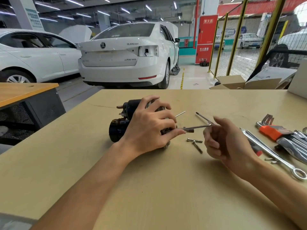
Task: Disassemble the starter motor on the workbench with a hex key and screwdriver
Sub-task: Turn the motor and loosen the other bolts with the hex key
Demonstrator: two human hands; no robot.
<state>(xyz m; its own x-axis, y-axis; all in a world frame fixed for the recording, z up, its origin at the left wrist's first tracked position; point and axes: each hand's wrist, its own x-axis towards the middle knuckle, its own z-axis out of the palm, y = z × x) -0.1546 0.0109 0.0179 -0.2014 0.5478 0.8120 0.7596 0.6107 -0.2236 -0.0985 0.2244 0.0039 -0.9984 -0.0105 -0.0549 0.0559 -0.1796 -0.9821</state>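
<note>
Hex-key set (272, 131) in orange holder (270, 132)

Far center white car (126, 53): "SUPERB" on trunk lid, Skoda badge. Far right red cabinet (206, 39): "消火栓" at top, "灭火器箱" lower down. Other txt too blurred.

Two loose bolts (194, 140) (one motor (119, 128))

I see a matt, smooth wood-look workbench (166, 188). The starter motor (123, 123) looks dull black metal; the hex key (201, 125) and 2 bolts (195, 143) bare steel, the spanners (272, 153) glossy chrome.
</note>
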